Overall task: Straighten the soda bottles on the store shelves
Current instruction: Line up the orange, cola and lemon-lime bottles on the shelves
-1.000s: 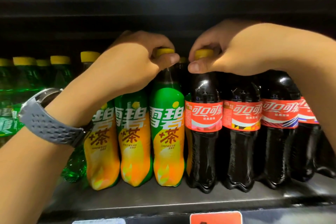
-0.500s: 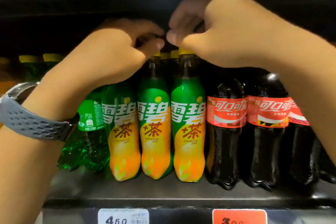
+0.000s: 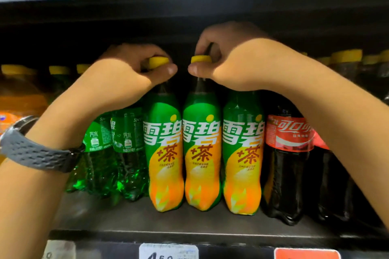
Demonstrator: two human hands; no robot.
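Observation:
Three green-and-orange tea soda bottles stand upright side by side at the shelf front. My left hand (image 3: 126, 75) grips the yellow cap of the left tea bottle (image 3: 163, 153). My right hand (image 3: 235, 63) pinches the yellow cap of the middle tea bottle (image 3: 202, 153). The third tea bottle (image 3: 243, 153) stands just right of them, its cap hidden behind my right wrist. A grey watch is on my left wrist.
Clear green soda bottles (image 3: 124, 149) stand left of the tea bottles, dark cola bottles with red labels (image 3: 288, 164) to the right. More yellow caps line the back rows. The shelf above hangs low over the caps. Price tags (image 3: 168, 251) sit on the front shelf edge (image 3: 147, 235).
The view has shifted left along the shelf. My hands moved from the rightmost tea bottle and a cola bottle onto the caps of the left and middle tea bottles.

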